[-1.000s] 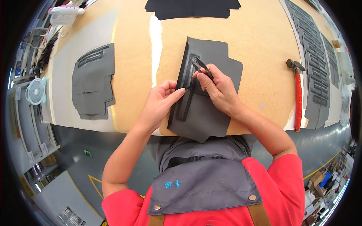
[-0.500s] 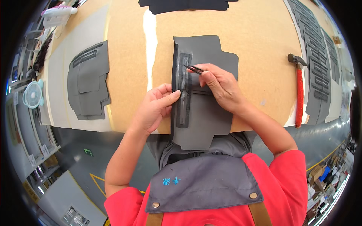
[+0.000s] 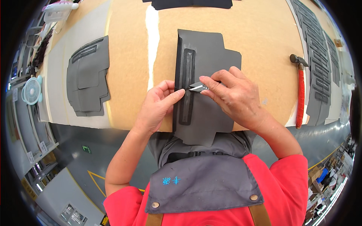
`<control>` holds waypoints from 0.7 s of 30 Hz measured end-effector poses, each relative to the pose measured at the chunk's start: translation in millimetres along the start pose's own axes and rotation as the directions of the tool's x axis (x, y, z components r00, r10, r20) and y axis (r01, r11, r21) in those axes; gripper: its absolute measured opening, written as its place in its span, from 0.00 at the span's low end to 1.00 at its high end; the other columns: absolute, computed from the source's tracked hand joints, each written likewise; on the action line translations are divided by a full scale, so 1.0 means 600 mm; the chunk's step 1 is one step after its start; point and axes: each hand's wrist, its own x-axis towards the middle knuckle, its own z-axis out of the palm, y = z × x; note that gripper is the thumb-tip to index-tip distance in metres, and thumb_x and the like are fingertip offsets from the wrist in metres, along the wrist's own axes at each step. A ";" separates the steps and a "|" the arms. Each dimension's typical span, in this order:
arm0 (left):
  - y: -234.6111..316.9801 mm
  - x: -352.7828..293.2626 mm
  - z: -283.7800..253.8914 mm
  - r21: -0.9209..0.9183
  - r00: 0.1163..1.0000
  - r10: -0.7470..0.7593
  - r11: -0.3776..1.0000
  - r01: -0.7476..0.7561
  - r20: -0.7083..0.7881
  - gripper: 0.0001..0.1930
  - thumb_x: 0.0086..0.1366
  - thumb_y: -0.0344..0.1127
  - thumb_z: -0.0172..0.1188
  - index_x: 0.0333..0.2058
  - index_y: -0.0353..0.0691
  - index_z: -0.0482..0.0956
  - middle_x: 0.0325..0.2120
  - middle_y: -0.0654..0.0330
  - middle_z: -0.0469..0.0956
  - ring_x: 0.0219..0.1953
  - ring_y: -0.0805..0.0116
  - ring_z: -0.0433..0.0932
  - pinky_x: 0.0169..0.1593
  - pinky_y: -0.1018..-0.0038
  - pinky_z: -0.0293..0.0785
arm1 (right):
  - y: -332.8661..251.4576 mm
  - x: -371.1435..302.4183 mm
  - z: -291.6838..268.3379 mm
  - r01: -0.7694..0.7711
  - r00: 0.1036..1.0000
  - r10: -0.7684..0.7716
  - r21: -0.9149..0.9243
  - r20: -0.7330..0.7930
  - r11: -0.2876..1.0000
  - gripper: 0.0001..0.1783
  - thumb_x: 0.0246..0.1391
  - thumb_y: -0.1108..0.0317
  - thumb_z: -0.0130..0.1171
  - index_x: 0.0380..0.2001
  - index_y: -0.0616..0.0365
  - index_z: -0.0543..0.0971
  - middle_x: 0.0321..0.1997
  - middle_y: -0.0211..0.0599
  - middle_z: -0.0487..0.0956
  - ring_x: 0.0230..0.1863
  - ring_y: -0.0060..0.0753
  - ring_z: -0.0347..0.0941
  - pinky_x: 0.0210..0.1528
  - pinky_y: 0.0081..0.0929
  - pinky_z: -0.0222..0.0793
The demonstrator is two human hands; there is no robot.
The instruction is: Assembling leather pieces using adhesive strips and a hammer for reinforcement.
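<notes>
A dark grey flat panel (image 3: 217, 109) with stepped edges lies in front of me, its lower end over the table's front edge. Along its left side runs a long raised strip with a narrow slot (image 3: 187, 101). My left hand (image 3: 156, 105) pinches the panel's left edge, thumb on top beside the strip and fingers partly hidden. In my right hand (image 3: 237, 94) I hold small thread snips (image 3: 197, 87), their pointed blades over the middle of the strip, close to my left thumb. Whether the tips touch the strip I cannot tell.
The panel lies on a tan-topped table (image 3: 128, 56). To the left is a stack of similar grey panels (image 3: 88, 79); beyond it, a small fan (image 3: 32, 91). A red-handled hammer (image 3: 300, 94) lies on the right, beside rows of dark pieces (image 3: 318, 71). Dark material (image 3: 192, 3) sits at the far edge.
My right hand has brought the snips down along the strip to near my left thumb and turned them, so the blades now show broadside. My left hand keeps its hold.
</notes>
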 end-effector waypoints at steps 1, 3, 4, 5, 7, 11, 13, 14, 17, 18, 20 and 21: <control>-0.001 0.000 -0.001 -0.001 1.000 0.000 1.000 0.000 -0.001 0.10 0.73 0.33 0.61 0.48 0.37 0.76 0.39 0.64 0.81 0.39 0.81 0.81 0.39 0.80 0.82 | -0.001 0.001 0.000 0.021 1.000 -0.021 -0.019 0.003 1.000 0.17 0.48 0.62 0.73 0.43 0.52 0.87 0.34 0.23 0.77 0.35 0.29 0.71 0.31 0.26 0.73; -0.004 0.000 -0.004 0.044 1.000 0.006 0.999 -0.006 -0.007 0.10 0.72 0.33 0.62 0.48 0.37 0.77 0.40 0.64 0.81 0.39 0.81 0.81 0.40 0.80 0.81 | -0.005 0.004 -0.004 0.042 0.999 -0.041 -0.031 0.020 0.999 0.17 0.48 0.62 0.73 0.43 0.53 0.86 0.34 0.23 0.77 0.35 0.30 0.71 0.30 0.27 0.73; -0.004 0.000 -0.004 0.043 1.000 0.006 0.999 -0.006 -0.007 0.10 0.72 0.33 0.62 0.48 0.37 0.77 0.40 0.64 0.81 0.39 0.81 0.81 0.40 0.80 0.81 | -0.007 0.005 -0.007 0.063 0.997 -0.061 -0.045 0.036 0.997 0.18 0.48 0.63 0.72 0.43 0.54 0.86 0.33 0.24 0.76 0.35 0.30 0.71 0.30 0.27 0.72; -0.004 0.000 -0.003 0.056 1.000 0.003 0.998 -0.002 -0.016 0.10 0.72 0.34 0.62 0.48 0.38 0.77 0.40 0.65 0.81 0.39 0.81 0.81 0.40 0.80 0.81 | -0.008 0.006 -0.009 0.062 0.997 -0.061 -0.045 0.037 0.997 0.18 0.48 0.63 0.72 0.43 0.54 0.86 0.33 0.24 0.76 0.35 0.30 0.71 0.30 0.27 0.72; -0.005 0.000 -0.001 0.069 1.000 0.001 0.998 0.000 -0.024 0.10 0.72 0.34 0.62 0.48 0.38 0.77 0.40 0.65 0.81 0.39 0.82 0.80 0.40 0.81 0.81 | -0.011 0.009 -0.013 0.081 0.995 -0.076 -0.075 0.069 0.994 0.18 0.49 0.63 0.70 0.43 0.57 0.85 0.33 0.26 0.75 0.36 0.31 0.71 0.29 0.27 0.72; -0.005 0.000 0.006 0.062 0.998 0.061 0.996 -0.061 -0.011 0.10 0.72 0.34 0.63 0.48 0.39 0.77 0.40 0.65 0.81 0.40 0.82 0.80 0.40 0.81 0.80 | -0.019 0.017 -0.017 0.082 0.993 -0.074 -0.091 0.089 0.992 0.15 0.51 0.64 0.68 0.41 0.59 0.84 0.32 0.27 0.74 0.36 0.31 0.71 0.28 0.28 0.71; -0.002 -0.002 0.009 0.061 0.997 0.076 0.995 -0.075 -0.010 0.10 0.72 0.34 0.63 0.48 0.39 0.77 0.39 0.66 0.81 0.39 0.82 0.79 0.40 0.81 0.80 | -0.023 0.020 -0.019 0.065 0.991 -0.054 -0.091 0.119 0.994 0.12 0.53 0.65 0.66 0.40 0.60 0.84 0.32 0.29 0.74 0.36 0.32 0.71 0.28 0.29 0.71; 0.001 -0.004 0.011 0.044 0.996 0.087 0.995 -0.087 -0.011 0.10 0.72 0.33 0.63 0.48 0.37 0.77 0.39 0.66 0.81 0.39 0.83 0.78 0.40 0.82 0.77 | -0.024 0.021 -0.018 0.063 0.992 -0.052 -0.092 0.119 0.994 0.12 0.53 0.65 0.66 0.40 0.60 0.84 0.32 0.29 0.74 0.36 0.32 0.71 0.28 0.29 0.71; 0.005 -0.006 0.009 0.038 0.997 0.078 0.996 -0.077 -0.020 0.10 0.72 0.32 0.63 0.47 0.35 0.77 0.38 0.66 0.81 0.40 0.82 0.77 0.42 0.83 0.74 | -0.023 0.024 -0.016 0.063 0.993 -0.058 -0.042 0.099 0.997 0.11 0.53 0.67 0.65 0.39 0.60 0.84 0.32 0.31 0.74 0.37 0.33 0.71 0.28 0.30 0.72; 0.005 -0.006 0.008 0.048 0.998 0.057 0.997 -0.056 -0.028 0.09 0.72 0.31 0.63 0.47 0.36 0.77 0.38 0.66 0.80 0.40 0.82 0.77 0.43 0.83 0.74 | -0.024 0.024 -0.017 0.054 0.993 -0.051 -0.033 0.104 0.998 0.11 0.53 0.67 0.65 0.39 0.61 0.83 0.32 0.31 0.74 0.37 0.33 0.71 0.28 0.31 0.72; 0.004 -0.008 0.005 0.057 0.998 0.058 0.997 -0.056 -0.029 0.09 0.72 0.31 0.63 0.46 0.36 0.77 0.38 0.66 0.80 0.40 0.82 0.77 0.43 0.82 0.74 | -0.026 0.023 -0.015 0.046 0.993 -0.044 -0.021 0.108 0.999 0.11 0.53 0.67 0.65 0.39 0.61 0.83 0.32 0.32 0.74 0.37 0.34 0.71 0.29 0.31 0.72; 0.003 -0.009 0.005 0.066 0.998 0.059 0.996 -0.057 -0.030 0.08 0.72 0.31 0.63 0.46 0.37 0.77 0.38 0.67 0.80 0.40 0.82 0.77 0.44 0.82 0.74 | -0.027 0.023 -0.013 0.048 0.994 -0.047 -0.016 0.097 0.999 0.11 0.53 0.67 0.65 0.38 0.61 0.83 0.32 0.32 0.74 0.37 0.34 0.71 0.29 0.31 0.72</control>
